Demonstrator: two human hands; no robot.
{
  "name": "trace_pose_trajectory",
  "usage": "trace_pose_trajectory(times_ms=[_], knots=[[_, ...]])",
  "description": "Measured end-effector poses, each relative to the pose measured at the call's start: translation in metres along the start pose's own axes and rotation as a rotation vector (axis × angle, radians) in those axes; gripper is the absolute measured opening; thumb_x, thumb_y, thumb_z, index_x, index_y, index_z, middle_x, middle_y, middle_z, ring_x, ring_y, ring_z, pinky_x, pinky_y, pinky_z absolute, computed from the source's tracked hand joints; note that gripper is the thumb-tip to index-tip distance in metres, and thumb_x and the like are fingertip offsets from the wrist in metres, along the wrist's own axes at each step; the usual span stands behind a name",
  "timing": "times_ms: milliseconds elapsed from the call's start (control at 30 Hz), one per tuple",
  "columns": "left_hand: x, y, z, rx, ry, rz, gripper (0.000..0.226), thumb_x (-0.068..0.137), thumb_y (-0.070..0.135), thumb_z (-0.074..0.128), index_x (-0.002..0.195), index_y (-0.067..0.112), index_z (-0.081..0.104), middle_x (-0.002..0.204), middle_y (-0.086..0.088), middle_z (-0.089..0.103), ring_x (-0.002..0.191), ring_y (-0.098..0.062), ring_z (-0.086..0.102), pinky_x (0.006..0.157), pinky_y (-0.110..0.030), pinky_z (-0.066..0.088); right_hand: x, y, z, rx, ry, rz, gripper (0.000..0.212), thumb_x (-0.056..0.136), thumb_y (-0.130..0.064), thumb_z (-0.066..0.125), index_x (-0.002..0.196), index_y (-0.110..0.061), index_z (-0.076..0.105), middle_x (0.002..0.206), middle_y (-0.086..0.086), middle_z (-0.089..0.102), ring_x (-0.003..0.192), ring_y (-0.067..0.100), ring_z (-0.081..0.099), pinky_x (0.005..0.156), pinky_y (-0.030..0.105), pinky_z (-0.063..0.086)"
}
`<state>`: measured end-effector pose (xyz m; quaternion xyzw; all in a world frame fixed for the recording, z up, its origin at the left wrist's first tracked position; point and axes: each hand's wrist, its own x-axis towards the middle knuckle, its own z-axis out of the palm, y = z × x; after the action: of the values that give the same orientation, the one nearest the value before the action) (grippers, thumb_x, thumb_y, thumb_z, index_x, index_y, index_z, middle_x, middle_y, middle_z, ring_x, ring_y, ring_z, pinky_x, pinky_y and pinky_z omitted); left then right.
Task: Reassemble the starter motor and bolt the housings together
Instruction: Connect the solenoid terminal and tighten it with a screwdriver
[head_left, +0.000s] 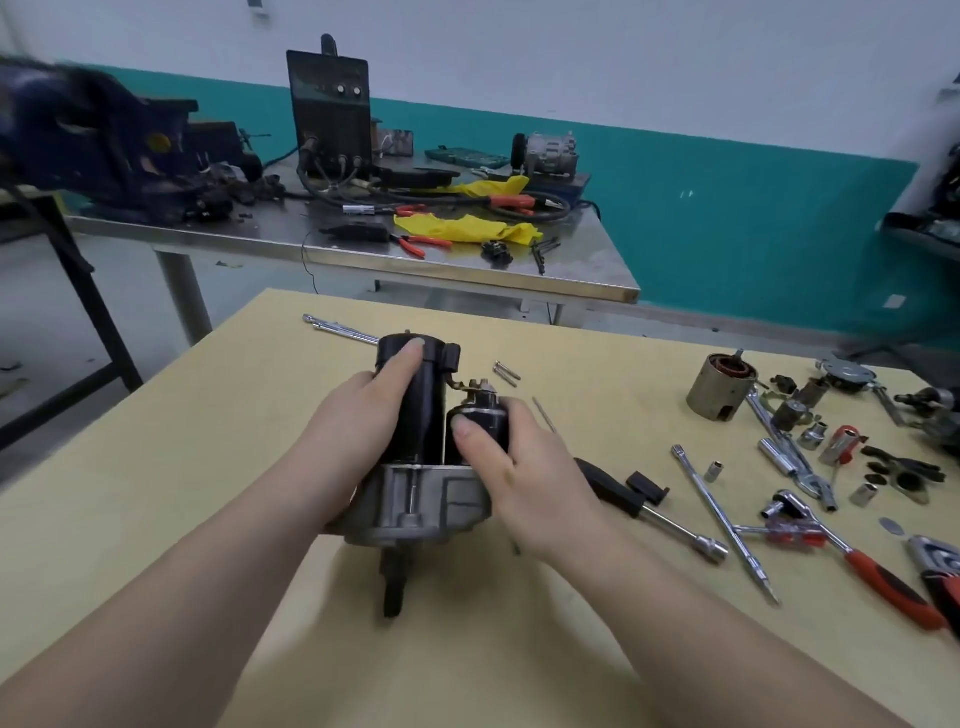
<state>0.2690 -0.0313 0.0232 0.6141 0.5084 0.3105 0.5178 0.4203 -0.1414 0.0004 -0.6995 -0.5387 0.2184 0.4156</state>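
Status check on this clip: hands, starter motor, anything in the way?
Left hand grips the black motor body; right hand grips the solenoid. Starter motor upright on its grey housing. Two loose bolts on the table behind; nothing blocking.

On the pale yellow worktop (208, 467) the starter motor (423, 447) stands between both hands: the left hand (358, 431) wraps the tall black motor body, thumb near its cap, while the right hand (511, 462) grips the smaller black solenoid (480, 421) beside it, above the grey cast housing (421, 512). Two loose bolts (506, 371) lie just behind the motor. To the right lie an extension bar (724, 519), a red-handled ratchet (857, 556), sockets and a grey field-coil casing (722, 387).
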Motion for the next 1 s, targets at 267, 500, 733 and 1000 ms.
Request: trace_pose_trajectory(times_ms=[267, 500, 733, 1000], knots=[[0.001, -0.012, -0.031, 0.246, -0.087, -0.056, 0.061, 0.094, 0.072, 0.066, 0.105, 0.013, 0.077, 0.097, -0.011, 0.081, 0.080, -0.028, 0.079, 0.064, -0.035, 0.061, -0.003, 0.007, 0.023, -0.034, -0.059, 0.154, 0.069, 0.079, -0.083, 0.029, 0.105, -0.028, 0.060, 0.105, -0.008, 0.069, 0.102, 0.019, 0.063, 0.086, 0.040, 0.047], [0.014, -0.032, -0.010, 0.303, -0.066, -0.079, 0.068, 0.088, 0.075, 0.072, 0.079, 0.009, 0.064, 0.073, -0.010, 0.067, 0.062, -0.026, 0.062, 0.060, -0.032, 0.044, 0.004, 0.021, 0.015, -0.298, -0.125, 0.233, 0.056, 0.097, -0.064, 0.027, 0.099, -0.022, 0.064, 0.106, 0.004, 0.070, 0.102, 0.031, 0.062, 0.092, 0.043, 0.052], [0.032, -0.032, 0.030, 0.312, -0.073, -0.078, 0.073, 0.083, 0.082, 0.072, 0.069, 0.012, 0.055, 0.064, -0.002, 0.057, 0.059, -0.023, 0.056, 0.055, -0.033, 0.036, 0.015, 0.041, -0.009, -0.536, -0.072, 0.271, 0.055, 0.100, -0.065, 0.024, 0.092, -0.025, 0.061, 0.102, 0.006, 0.070, 0.098, 0.033, 0.062, 0.076, 0.039, 0.049], [0.034, -0.005, 0.044, 0.480, -0.025, 0.096, 0.082, 0.088, 0.092, 0.050, 0.096, 0.012, 0.069, 0.084, -0.005, 0.076, 0.068, -0.024, 0.075, 0.073, -0.038, 0.061, 0.005, 0.032, -0.070, -0.685, 0.183, 0.128, 0.044, 0.104, -0.064, 0.035, 0.096, -0.030, 0.062, 0.088, -0.007, 0.071, 0.085, 0.027, 0.066, 0.070, 0.037, 0.054]])
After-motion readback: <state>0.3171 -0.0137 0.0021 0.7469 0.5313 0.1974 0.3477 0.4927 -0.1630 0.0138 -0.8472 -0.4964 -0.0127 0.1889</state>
